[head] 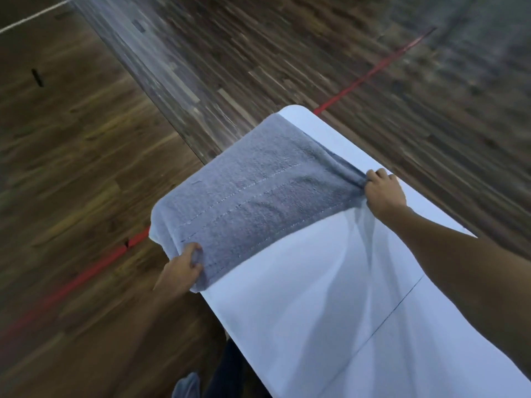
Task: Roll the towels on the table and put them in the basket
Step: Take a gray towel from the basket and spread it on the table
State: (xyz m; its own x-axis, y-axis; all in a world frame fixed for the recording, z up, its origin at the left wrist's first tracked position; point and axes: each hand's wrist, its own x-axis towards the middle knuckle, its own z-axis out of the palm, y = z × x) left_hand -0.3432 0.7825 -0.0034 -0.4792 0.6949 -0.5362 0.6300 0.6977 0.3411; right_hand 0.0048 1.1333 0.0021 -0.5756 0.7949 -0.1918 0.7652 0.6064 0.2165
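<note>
My left hand (184, 268) and right hand (383, 193) pinch 1 unrolled grey towel (258, 193) flat on the white table (330, 297); basket unseen.

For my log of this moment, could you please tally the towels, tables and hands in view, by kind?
Grey towel: 1
White table: 1
Hands: 2, the left hand and the right hand, each gripping the towel
Total: 4

The floor (71, 153) is motion-blurred, and the table (316, 311) runs off the bottom edge.
</note>
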